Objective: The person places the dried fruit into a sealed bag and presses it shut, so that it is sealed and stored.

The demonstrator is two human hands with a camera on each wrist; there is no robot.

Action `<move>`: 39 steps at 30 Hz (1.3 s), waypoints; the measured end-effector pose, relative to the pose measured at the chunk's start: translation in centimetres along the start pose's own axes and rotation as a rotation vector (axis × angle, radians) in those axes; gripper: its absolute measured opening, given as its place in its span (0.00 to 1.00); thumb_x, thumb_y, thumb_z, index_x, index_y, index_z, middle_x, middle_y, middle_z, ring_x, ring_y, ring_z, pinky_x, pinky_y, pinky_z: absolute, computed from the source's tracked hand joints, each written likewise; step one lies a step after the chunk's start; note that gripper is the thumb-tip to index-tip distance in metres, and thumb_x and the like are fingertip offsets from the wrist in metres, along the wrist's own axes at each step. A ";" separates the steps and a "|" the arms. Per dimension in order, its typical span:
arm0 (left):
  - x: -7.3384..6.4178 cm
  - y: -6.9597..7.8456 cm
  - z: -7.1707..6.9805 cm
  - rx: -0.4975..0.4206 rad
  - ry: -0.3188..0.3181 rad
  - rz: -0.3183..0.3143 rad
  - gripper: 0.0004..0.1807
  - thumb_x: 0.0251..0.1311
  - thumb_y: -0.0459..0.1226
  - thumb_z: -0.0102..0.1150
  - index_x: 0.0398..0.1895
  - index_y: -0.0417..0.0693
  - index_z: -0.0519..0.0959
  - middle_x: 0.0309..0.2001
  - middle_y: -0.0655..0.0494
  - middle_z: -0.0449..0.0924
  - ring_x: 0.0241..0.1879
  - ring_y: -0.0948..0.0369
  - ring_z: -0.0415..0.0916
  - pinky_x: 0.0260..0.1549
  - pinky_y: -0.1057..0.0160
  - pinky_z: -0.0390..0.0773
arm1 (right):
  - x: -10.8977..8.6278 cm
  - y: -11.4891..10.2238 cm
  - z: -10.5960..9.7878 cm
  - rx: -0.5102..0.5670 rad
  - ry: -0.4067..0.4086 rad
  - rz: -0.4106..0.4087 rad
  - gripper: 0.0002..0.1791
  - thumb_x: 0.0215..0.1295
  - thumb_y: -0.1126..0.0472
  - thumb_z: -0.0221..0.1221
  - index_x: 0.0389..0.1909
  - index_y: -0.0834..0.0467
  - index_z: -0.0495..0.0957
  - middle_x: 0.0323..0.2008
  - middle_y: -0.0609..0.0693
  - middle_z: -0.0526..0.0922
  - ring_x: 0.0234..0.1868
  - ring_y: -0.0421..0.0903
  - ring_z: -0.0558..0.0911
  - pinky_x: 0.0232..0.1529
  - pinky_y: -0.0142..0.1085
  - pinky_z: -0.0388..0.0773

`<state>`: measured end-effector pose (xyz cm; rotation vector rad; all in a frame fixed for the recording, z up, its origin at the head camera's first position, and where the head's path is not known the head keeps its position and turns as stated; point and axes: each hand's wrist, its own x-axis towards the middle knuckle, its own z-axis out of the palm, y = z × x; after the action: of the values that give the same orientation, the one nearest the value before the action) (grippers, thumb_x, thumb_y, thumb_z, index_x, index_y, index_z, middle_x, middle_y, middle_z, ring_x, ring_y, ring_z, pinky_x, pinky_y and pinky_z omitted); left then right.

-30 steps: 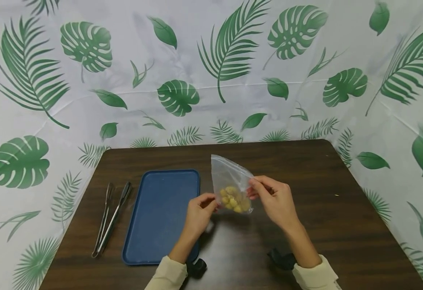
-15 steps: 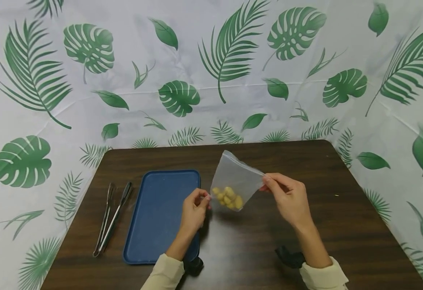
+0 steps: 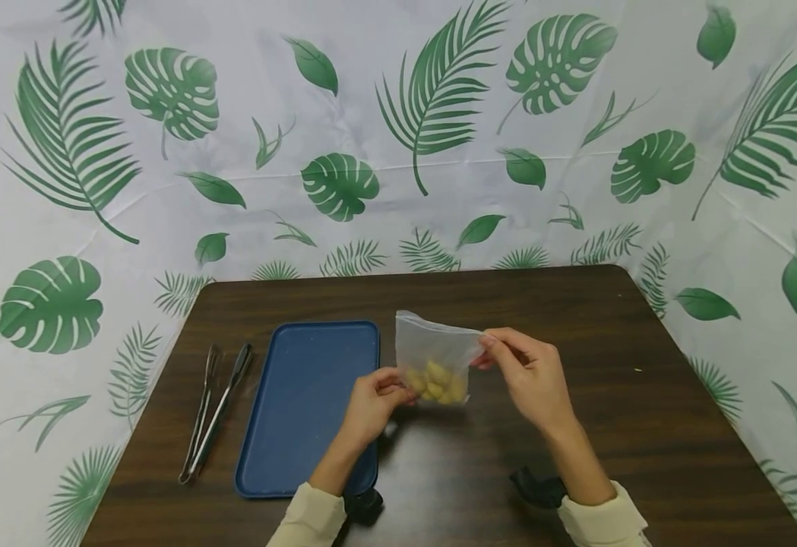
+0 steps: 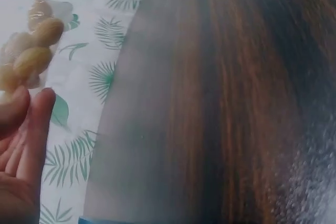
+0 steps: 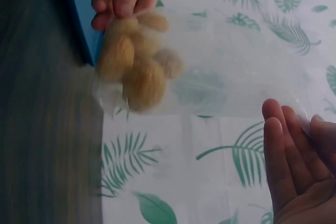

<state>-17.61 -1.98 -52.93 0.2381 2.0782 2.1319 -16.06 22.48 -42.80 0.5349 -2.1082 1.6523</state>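
Observation:
A clear zip-lock bag [image 3: 432, 342] hangs between my two hands above the table, its zip edge uppermost. Several small yellow-brown oval pieces [image 3: 437, 380], potato-like in look, lie bunched at the bottom of it. My left hand [image 3: 369, 406] pinches the bag's lower left corner between thumb and fingers. At the upper right corner, by the zip, my right hand [image 3: 531, 376] pinches the plastic. The right wrist view shows the thumb pressing the bag's edge [image 5: 299, 103] against the fingers. In the left wrist view, fingertips [image 4: 44, 98] sit right under the oval pieces.
Left of the bag, a blue tray [image 3: 302, 410] lies on the dark wooden table [image 3: 466, 486]. Metal tongs [image 3: 210, 425] rest beyond the tray's left side. A leaf-patterned white cloth [image 3: 439, 213] covers the wall behind the table.
Over the last second the bag tilts up to the right, then levels and drops slightly. My right hand goes out to the right and comes partly back; my left hand shifts slightly left, then right.

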 end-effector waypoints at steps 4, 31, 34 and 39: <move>0.2 0.2 0.7 -0.042 0.036 0.018 0.07 0.61 0.19 0.61 0.42 0.23 0.81 0.40 0.26 0.86 0.39 0.43 0.90 0.42 0.48 0.87 | -0.2 -0.2 -0.5 -0.006 0.063 -0.009 0.07 0.72 0.74 0.59 0.39 0.68 0.86 0.28 0.56 0.88 0.27 0.39 0.87 0.33 0.30 0.85; 1.3 8.5 1.6 0.187 -0.006 0.308 0.08 0.68 0.39 0.65 0.40 0.49 0.91 0.38 0.51 0.92 0.41 0.62 0.88 0.37 0.68 0.80 | -5.2 9.1 -0.9 -0.078 -0.480 0.352 0.17 0.78 0.60 0.57 0.62 0.60 0.77 0.53 0.59 0.87 0.54 0.55 0.87 0.52 0.31 0.82; 1.4 8.5 1.5 0.194 -0.020 0.312 0.09 0.69 0.41 0.64 0.41 0.49 0.91 0.39 0.51 0.92 0.44 0.62 0.88 0.42 0.65 0.82 | -5.5 9.9 0.2 -0.123 -0.457 0.359 0.10 0.77 0.60 0.57 0.52 0.58 0.82 0.43 0.55 0.90 0.46 0.51 0.89 0.48 0.35 0.84; 1.6 8.4 1.5 0.201 0.009 0.291 0.10 0.68 0.42 0.65 0.42 0.49 0.91 0.40 0.51 0.92 0.33 0.65 0.85 0.33 0.68 0.78 | -5.8 10.1 1.0 -0.154 -0.440 0.371 0.07 0.74 0.64 0.60 0.37 0.55 0.85 0.33 0.48 0.89 0.36 0.42 0.88 0.41 0.35 0.85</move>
<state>-18.82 -0.43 -44.46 0.5895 2.3924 2.0696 -16.59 24.02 -54.36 0.5176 -2.7710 1.6517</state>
